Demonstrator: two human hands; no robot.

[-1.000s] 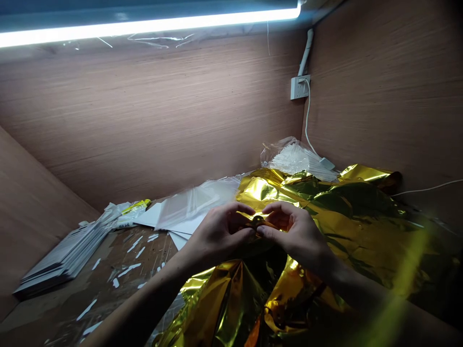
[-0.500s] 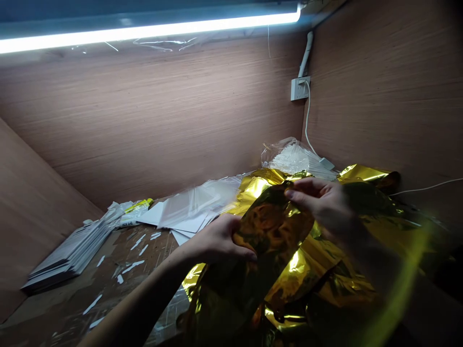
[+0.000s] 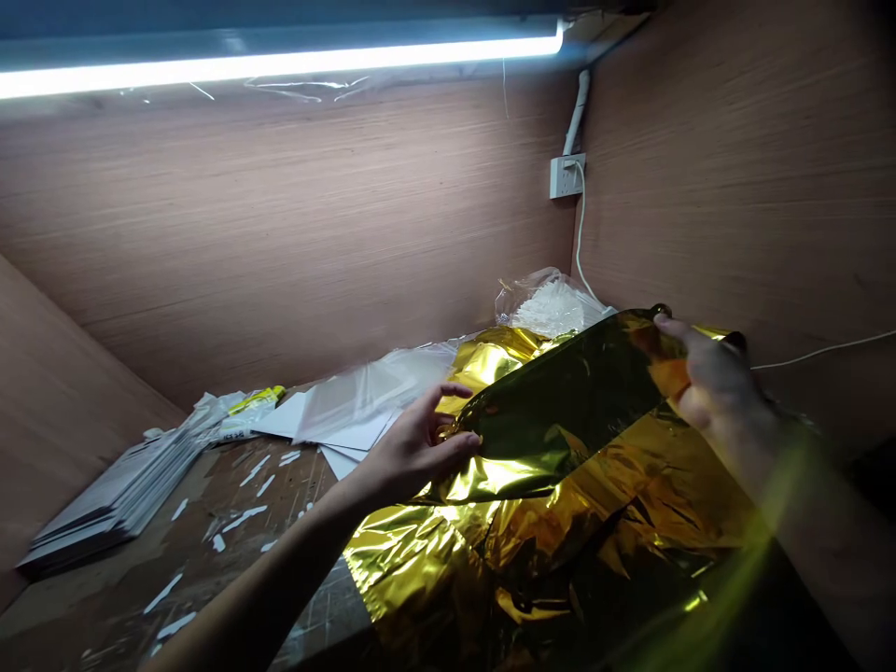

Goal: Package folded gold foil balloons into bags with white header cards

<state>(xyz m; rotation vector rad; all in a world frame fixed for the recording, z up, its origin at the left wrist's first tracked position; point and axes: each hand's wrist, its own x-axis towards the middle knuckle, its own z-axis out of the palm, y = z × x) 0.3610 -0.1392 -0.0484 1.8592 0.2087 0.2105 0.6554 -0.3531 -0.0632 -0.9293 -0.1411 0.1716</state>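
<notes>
A shiny gold foil piece (image 3: 560,411) is stretched between my two hands, above more crumpled gold foil (image 3: 420,551) spread over the table. My left hand (image 3: 427,443) pinches its left end between thumb and fingers. At the upper right, my right hand (image 3: 700,369) grips the other end near a small dark knob-like corner. The lower folds of the foil lie in shadow, and a blurred yellow-green strip crosses my right forearm.
A stack of flat white sheets (image 3: 119,504) lies at the left, with white scraps (image 3: 164,593) nearby. Clear plastic sleeves (image 3: 378,383) and a bag of white pieces (image 3: 553,303) sit along the back wall. A cable hangs from a socket (image 3: 567,175).
My right hand has moved right and slightly up, away from my left hand. The foil between them is now spread out wide. The view has shifted slightly.
</notes>
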